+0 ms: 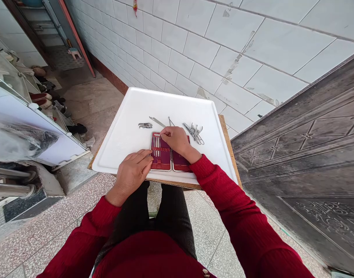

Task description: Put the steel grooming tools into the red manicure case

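A wall of pale tiles (177, 46) runs behind the work place, a dark carved panel (304, 139) stands on the right, and several shoes (42, 96) are at the left. One white tray (127, 112) lies on a wooden board (230, 148). On its near part, around the middle, there is one dark red case (162, 165), opened flat in two halves.

The work looks to me partly done: some slim tools (156, 146) sit in the left half of the case, while other pieces lie loose on the tray. The right half is largely covered, so I cannot tell what it contains.

I count at least three slim tools in the case. Outside, beyond it, are nail clippers (145, 125), perhaps two, and at least two thin metal tools (157, 121). On the right is one small pile of metal tools (196, 135), too tangled for an exact count.

The two hands are apart. The left hand (133, 170) touches the case's left edge; whether it grips is unclear. The right hand (177, 139) is over the case, thumb and forefinger close together; I cannot tell whether they pinch something.
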The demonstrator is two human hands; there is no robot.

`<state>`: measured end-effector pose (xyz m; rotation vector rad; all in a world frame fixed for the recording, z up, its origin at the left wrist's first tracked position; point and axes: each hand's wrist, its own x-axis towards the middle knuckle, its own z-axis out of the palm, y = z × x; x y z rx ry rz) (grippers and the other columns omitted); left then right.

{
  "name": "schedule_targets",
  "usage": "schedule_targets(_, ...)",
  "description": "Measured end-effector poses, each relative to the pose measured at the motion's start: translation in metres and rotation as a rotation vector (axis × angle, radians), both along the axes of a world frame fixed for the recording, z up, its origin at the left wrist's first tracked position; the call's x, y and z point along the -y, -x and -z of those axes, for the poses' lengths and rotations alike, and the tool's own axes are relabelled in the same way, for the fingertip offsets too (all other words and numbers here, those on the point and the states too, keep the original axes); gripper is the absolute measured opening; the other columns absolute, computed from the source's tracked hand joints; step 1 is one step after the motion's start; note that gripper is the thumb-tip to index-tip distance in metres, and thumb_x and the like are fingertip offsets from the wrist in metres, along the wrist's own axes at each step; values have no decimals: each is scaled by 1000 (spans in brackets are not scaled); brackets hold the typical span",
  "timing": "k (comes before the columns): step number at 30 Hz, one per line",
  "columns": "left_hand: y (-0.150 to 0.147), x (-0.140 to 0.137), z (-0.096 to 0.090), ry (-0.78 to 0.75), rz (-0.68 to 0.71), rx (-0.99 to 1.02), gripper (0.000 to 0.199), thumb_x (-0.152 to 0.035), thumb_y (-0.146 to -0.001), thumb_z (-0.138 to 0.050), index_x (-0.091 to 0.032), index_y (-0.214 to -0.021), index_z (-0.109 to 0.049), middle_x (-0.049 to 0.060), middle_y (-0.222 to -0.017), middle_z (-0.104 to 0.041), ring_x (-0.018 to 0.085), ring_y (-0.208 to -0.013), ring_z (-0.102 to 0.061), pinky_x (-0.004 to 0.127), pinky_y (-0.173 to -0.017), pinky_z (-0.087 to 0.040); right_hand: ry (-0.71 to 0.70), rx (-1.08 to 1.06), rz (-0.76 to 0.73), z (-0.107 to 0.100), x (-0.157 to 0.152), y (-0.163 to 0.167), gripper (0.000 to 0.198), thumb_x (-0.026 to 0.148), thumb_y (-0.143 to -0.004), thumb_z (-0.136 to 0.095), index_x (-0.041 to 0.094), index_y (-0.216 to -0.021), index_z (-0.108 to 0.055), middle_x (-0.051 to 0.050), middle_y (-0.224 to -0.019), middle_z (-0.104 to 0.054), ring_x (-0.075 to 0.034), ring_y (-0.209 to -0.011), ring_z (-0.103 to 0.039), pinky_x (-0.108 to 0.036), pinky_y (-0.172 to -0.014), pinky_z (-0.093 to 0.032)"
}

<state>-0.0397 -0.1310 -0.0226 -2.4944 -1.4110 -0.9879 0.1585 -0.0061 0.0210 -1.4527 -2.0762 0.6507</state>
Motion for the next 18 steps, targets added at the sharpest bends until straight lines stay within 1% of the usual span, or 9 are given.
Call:
schedule_targets(2, 0, 0, 0, -6, 0, -2, 24, -21, -106, -53, -22, -111, -76, 8, -129, -78, 26, -121, -73, 43, -99, -60, -15, -47, 47, -3, -6, -7, 18, 15, -89, -61, 20, -86, -78, -1, -83, -77, -17, -75, -68, -28, -73, -49)
schedule_targets(4, 0, 0, 1, -15, 1, -1, 23, -21, -106, -54, -21, -111, -76, 8, -129, -78, 26, -120, -74, 43, -99, -60, -50, -49, 126, -8, -15, -18, 19, 16, -90, -61, 19, -91, -79, -2, -88, -79, -18, -79, -69, -28, -74, -50)
schedule_targets(6, 1, 0, 1, -28, 4, 2, 23, -21, -106, -54, -20, -110, -76, 8, -128, -78, 26, -119, -74, 43, -99, -60, -75, 25, 201, -11, -26, -28, 19, 17, -90, -61, 19, -91, -80, -4, -91, -79, -20, -83, -70, -29, -76, -51)
schedule_targets(8, 0, -1, 1, -35, 4, 6, 22, -21, -106, -54, -21, -110, -76, 8, -128, -78, 26, -118, -74, 42, -99, -60, -62, 153, 243, -13, -36, -35, 18, 15, -89, -62, 19, -89, -80, -6, -92, -79, -21, -85, -70, -30, -77, -51)
schedule_targets(12, 1, -1, 2, -4, -4, 15, 24, -21, -106, -54, -22, -111, -77, 8, -129, -78, 26, -120, -74, 43, -101, -60, -40, 371, 243, -15, -51, -33, 17, 15, -88, -64, 19, -89, -80, -10, -94, -80, -25, -87, -71, -33, -77, -53)
schedule_targets(15, 1, -1, 4, 8, -1, 15, 24, -22, -106, -53, -22, -112, -77, 8, -130, -77, 26, -121, -73, 44, -101, -59, -53, 474, 240, -15, -61, -23, 16, 15, -88, -65, 18, -92, -80, -14, -97, -80, -28, -88, -73, -34, -77, -54)
schedule_targets(18, 1, -1, 5, 11, -1, 20, 24, -22, -105, -53, -23, -112, -77, 8, -130, -77, 26, -122, -73, 44, -101, -59, -24, 559, 223, -13, -72, -15, 14, 14, -87, -67, 15, -95, -80, -19, -95, -78, -31, -91, -74, -36, -75, -55)
